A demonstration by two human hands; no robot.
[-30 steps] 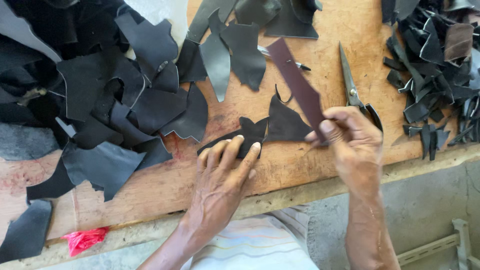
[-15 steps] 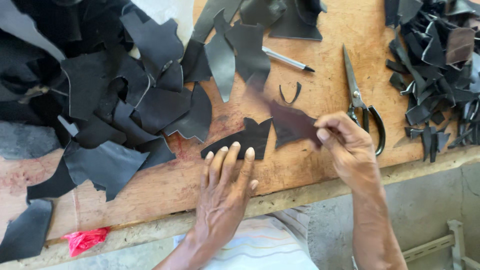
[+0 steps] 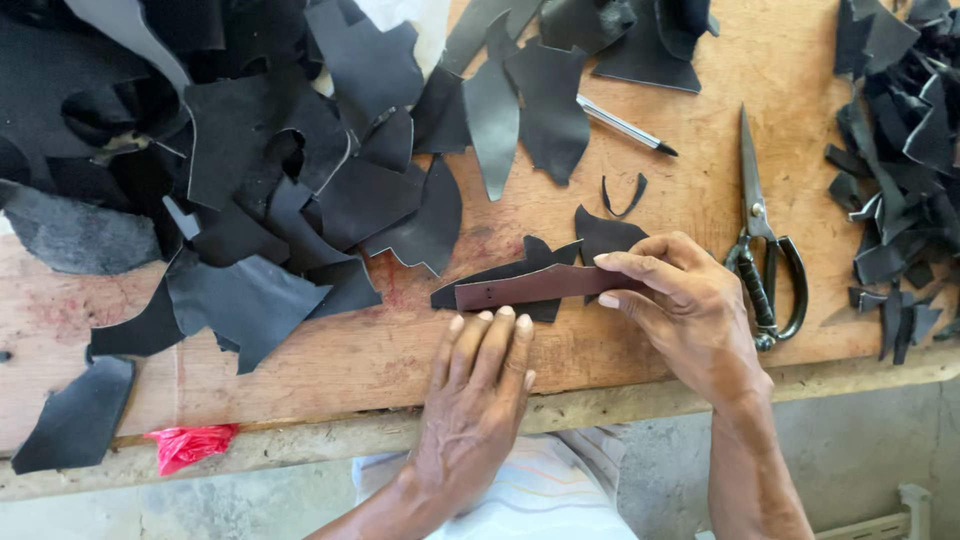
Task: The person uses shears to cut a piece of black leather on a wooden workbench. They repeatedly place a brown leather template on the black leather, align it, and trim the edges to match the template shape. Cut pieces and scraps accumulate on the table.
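Where the wooden workbench (image 3: 640, 360) meets its near edge, both hands work at one strip.
Landmark: the dark brown leather strip (image 3: 540, 287), lying lengthwise near the bench's front edge.
Right hand (image 3: 690, 310): pinches the strip's right end between thumb and fingertips, the other fingers curled over it.
Left hand (image 3: 475, 400): flat and open, palm down, fingers together, their tips just below the strip's middle; it grips nothing.
Under the strip: a black leather offcut (image 3: 590, 240), partly covered by it, showing above and to the left.
Right of the strip: scissors (image 3: 765, 250) lying shut, blades pointing away from the person, just beyond the right hand.
Above the strip: a thin curved black sliver (image 3: 625, 195), and farther up a pen (image 3: 625, 125) lying aslant.
Left of the strip: a heap of black leather pieces (image 3: 240, 170) spread over the bench.
Far right of the strip: a pile of narrow black scraps (image 3: 900, 170).
Lower left of the strip: a crumpled red scrap (image 3: 190, 445) at the bench edge.
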